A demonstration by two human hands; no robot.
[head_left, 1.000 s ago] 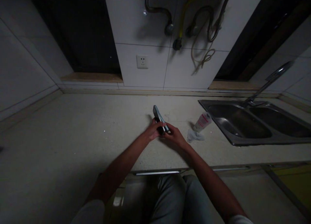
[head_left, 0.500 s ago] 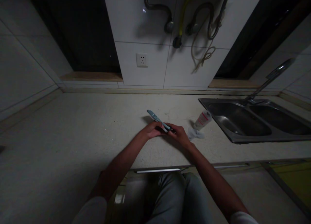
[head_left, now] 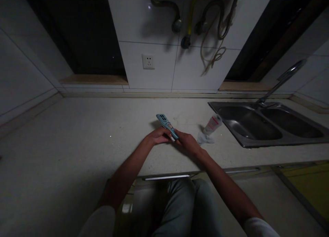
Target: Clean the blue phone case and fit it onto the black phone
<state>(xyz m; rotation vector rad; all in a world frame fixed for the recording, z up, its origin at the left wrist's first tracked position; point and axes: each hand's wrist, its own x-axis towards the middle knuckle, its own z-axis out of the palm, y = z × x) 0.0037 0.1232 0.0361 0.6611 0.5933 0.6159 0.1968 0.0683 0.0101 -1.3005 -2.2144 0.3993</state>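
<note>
Both of my hands meet over the pale countertop [head_left: 77, 134] and hold a phone in a light blue case [head_left: 166, 124]. The case's back with its camera cut-outs faces up, and its far end points away to the left. My left hand [head_left: 157, 137] grips the near end from the left, fingers curled round it. From the right, my right hand [head_left: 187, 141] closes on the same end. The room is dim and the fingertips are hard to make out.
A small white tube with a red label [head_left: 212, 123] lies right of my hands beside a crumpled white cloth [head_left: 205, 138]. A steel double sink [head_left: 267, 124] with a tap [head_left: 282, 80] fills the right. Hoses [head_left: 203, 21] and a wall socket [head_left: 148, 61] are on the tiled wall behind.
The phone has turned in my hands: a second ago it stood on edge with the dark screen side showing, now it lies flatter with the blue case back up.
</note>
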